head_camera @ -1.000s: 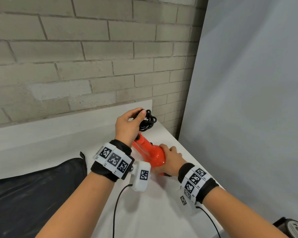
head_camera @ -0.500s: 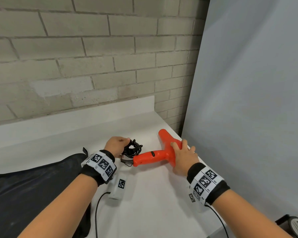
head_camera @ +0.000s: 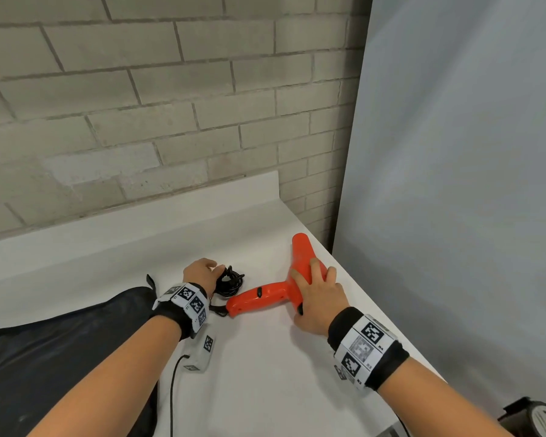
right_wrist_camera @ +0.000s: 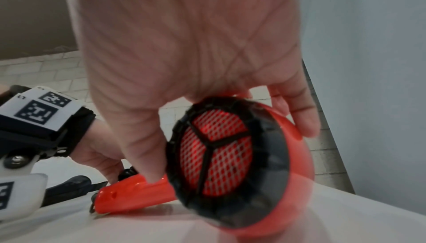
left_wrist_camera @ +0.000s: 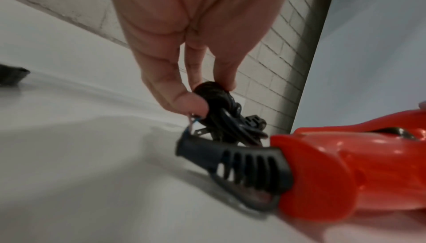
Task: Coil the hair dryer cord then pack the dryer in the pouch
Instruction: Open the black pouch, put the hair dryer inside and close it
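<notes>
The orange hair dryer (head_camera: 265, 294) lies on the white table (head_camera: 259, 373), handle pointing left, barrel pointing away. My right hand (head_camera: 316, 288) grips its barrel from above; the right wrist view shows the black rear grille (right_wrist_camera: 216, 146) under my palm. The coiled black cord (head_camera: 230, 280) sits bunched just left of the handle end. My left hand (head_camera: 202, 272) pinches the coil (left_wrist_camera: 216, 101) between thumb and fingers. The black strain relief (left_wrist_camera: 235, 163) sticks out of the orange handle (left_wrist_camera: 345, 170). The black pouch (head_camera: 60, 348) lies flat at the left.
A brick wall (head_camera: 139, 121) rises behind the table, and a grey panel (head_camera: 454, 184) stands along its right edge. A black and white round object (head_camera: 542, 417) sits at the bottom right corner. A thin black cable (head_camera: 172, 392) runs from my left wrist camera.
The dryer and cord bundle came down from a raised position to the table. The dryer now lies flat with its handle to the left; my left hand lowered the coil beside it.
</notes>
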Available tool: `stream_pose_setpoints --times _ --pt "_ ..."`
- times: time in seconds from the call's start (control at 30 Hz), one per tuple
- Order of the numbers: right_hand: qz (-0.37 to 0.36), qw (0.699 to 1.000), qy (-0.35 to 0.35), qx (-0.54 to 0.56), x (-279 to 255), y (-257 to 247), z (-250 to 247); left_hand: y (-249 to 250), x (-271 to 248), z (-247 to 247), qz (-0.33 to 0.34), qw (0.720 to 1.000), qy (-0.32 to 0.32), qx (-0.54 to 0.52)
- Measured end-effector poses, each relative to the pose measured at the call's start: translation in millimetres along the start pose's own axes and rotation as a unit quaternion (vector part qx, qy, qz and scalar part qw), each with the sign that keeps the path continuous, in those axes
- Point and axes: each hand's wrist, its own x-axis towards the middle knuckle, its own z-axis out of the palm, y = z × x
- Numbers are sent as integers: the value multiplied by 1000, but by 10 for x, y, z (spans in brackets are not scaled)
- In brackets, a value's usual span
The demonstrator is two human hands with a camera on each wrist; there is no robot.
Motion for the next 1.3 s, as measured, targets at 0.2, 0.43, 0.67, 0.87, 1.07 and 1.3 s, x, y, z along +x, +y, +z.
stream_pose_setpoints --times 0.2,0.43,0.67,0.87,1.07,1.3 --pt "-14 1000 -2 1 41 4 -18 -13 -25 -79 -9 998 -7 60" --pt "-74 996 7 41 78 92 -43 -52 -112 -194 -17 984 -74 164" --pt "-69 996 -12 47 67 -19 -99 -269 -199 -389 -32 977 -158 138" --pt "-12 999 32 6 105 -578 -254 -518 -218 -844 -3 967 -197 165" --pt "-171 956 -91 220 331 -1554 -266 -1185 24 -1469 15 940 -154 304" --pt "-212 948 -183 152 770 -2297 -122 -1694 359 -1679 64 938 -183 287"
